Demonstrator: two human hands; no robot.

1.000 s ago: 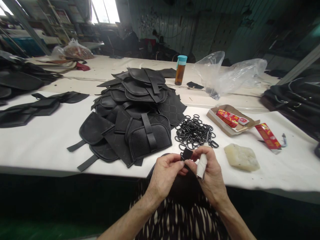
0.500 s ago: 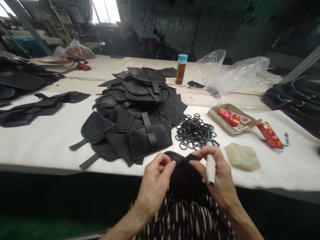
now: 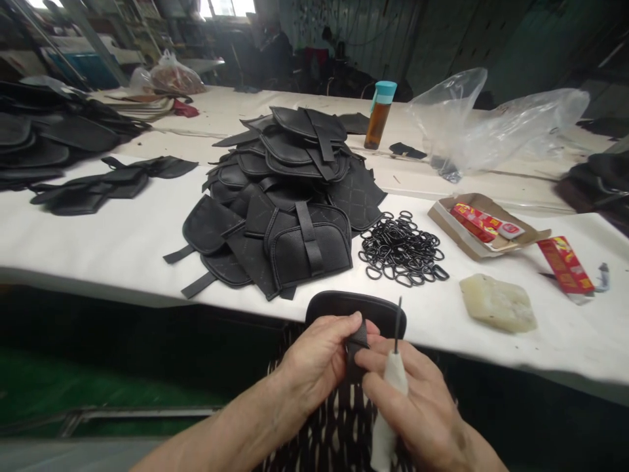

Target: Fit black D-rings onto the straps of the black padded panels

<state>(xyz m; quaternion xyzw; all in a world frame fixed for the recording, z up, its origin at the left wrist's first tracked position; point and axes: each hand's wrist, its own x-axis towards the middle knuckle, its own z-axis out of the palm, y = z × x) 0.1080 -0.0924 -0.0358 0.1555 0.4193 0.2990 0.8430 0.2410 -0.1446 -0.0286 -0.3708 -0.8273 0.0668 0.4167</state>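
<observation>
My left hand (image 3: 314, 357) pinches a short black strap (image 3: 358, 339) between thumb and fingers. The strap belongs to a rounded black leather piece (image 3: 339, 303) with a piped edge, which stands at the table's front edge behind my hands. An awl (image 3: 394, 373) with a white wrapped handle is in my right hand (image 3: 422, 400), its thin metal shaft pointing up. The fingertips of that hand also touch the strap. Just beyond lies a heap of black D-rings (image 3: 400, 252). Left of it is a large pile of black strapped leather pieces (image 3: 312, 246).
To the right sit a yellowish wax-like block (image 3: 498, 303), an open cardboard box (image 3: 445, 226) and a red packet (image 3: 565, 265). Farther back stand a bottle with a blue lid (image 3: 381, 115) and clear plastic bags (image 3: 525, 131). More black pieces (image 3: 93, 187) lie left.
My hands have come closer together and lower, and my left hand now pinches the strap. The awl has turned so its shaft shows clearly. The view has shifted.
</observation>
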